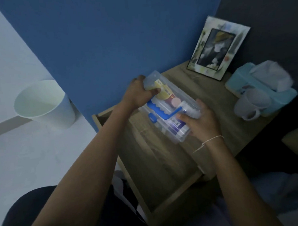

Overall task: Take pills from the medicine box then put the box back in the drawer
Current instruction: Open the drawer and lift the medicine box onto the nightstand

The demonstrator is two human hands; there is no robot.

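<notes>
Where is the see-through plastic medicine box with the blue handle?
In the head view's middle, the clear plastic medicine box is gripped at its ends by the left hand and right hand, above the open wooden drawer.

The medicine box [169, 108] I hold is clear plastic with a bright blue handle [164, 112] and a blue latch [152, 117]. Through it I see a yellow-labelled bottle [162, 90], a pale pink round cap [175, 102] and a purple-and-white tube [176, 127]. A thin white string [208, 142] circles my right wrist. The counter [214, 108] and open drawer [156, 164] are light tan wood. The wall [105, 37] is deep blue, the bin [44, 103] white, the tissue box [258, 87] pale turquoise, the mug [252, 104] translucent grey. The picture frame [217, 47] is whitish with faint floral marks.
</notes>
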